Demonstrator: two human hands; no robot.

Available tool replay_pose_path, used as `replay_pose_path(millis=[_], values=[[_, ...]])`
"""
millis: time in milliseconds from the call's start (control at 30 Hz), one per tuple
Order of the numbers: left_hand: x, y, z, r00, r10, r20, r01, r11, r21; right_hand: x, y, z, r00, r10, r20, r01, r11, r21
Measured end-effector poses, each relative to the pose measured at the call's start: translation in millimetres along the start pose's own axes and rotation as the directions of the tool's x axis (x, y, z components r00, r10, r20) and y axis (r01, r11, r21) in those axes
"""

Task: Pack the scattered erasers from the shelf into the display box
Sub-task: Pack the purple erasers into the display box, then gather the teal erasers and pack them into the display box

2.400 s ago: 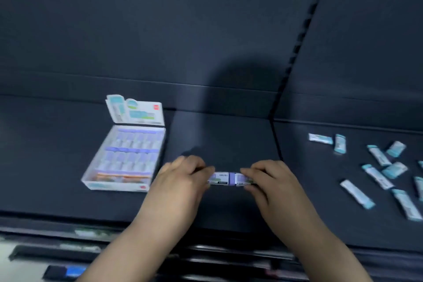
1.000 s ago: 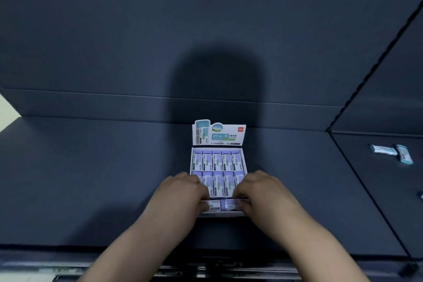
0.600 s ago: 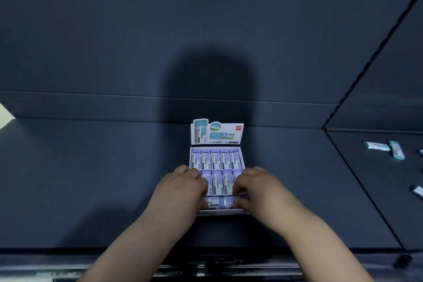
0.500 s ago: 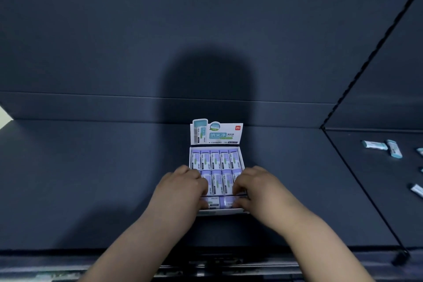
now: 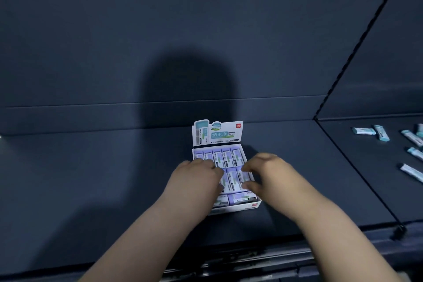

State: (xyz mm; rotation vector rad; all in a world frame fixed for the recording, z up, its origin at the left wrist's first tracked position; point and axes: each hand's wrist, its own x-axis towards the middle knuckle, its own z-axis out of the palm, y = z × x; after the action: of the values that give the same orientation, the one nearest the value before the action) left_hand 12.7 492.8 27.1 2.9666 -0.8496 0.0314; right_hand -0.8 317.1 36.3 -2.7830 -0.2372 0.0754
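**Desk editor:** What's nearest the camera?

**Photographer:** Two bare forearms reaching forward over the front edge of a dark shelf. The left hand lies palm down on the left side of the display box, its fingers curled over the packed erasers. The right hand hovers over the right side, fingers loosely spread and bent, thumb near the front row. Neither hand grips anything that shows.

**Desk editor:** And the box itself?

**Photographer:** It sits on the shelf just back from the front edge, between the hands. Purple-wrapped erasers fill it in rows: a back row standing side by side, a middle row partly under the hands, and a front row lying crosswise. Its printed lid flap stands upright at the back.

**Desk editor:** Anything beyond that?

**Photographer:** To the right, past a seam in the shelf, loose teal-and-white erasers lie scattered, well apart from the box. Behind everything, a head-shaped shadow falls on the dark back wall.
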Motion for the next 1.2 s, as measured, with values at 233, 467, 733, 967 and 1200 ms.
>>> replay_pose_path(millis=[233, 467, 733, 967, 1200], values=[[4.2, 6.2, -1.3, 0.999, 0.045, -0.024, -0.046, 0.998, -0.035, -8.4, -2.8, -1.8, 0.996, 0.055, -0.070, -0.061, 0.995, -0.084], [17.6, 39.1, -5.8, 0.998, 0.019, -0.054, -0.022, 0.998, -0.059, -20.3, 28.6, -18.1, 0.995, 0.045, -0.089, -0.055, 0.993, -0.108], [67.1, 135.0, -10.1, 0.992, -0.022, -0.124, 0.015, 0.998, -0.062, -33.1, 116.6, -63.9, 0.999, -0.048, 0.021, 0.050, 0.991, -0.127], [106.3, 228.1, 3.9, 0.991, -0.019, -0.136, 0.004, 0.994, -0.110, -63.9, 213.4, -91.4, 0.995, -0.091, 0.034, 0.094, 0.991, -0.095], [122.7, 272.0, 11.8, 0.993, -0.040, -0.114, 0.021, 0.987, -0.162, -78.5, 254.2, -96.9, 0.993, -0.111, 0.045, 0.113, 0.992, -0.060]])
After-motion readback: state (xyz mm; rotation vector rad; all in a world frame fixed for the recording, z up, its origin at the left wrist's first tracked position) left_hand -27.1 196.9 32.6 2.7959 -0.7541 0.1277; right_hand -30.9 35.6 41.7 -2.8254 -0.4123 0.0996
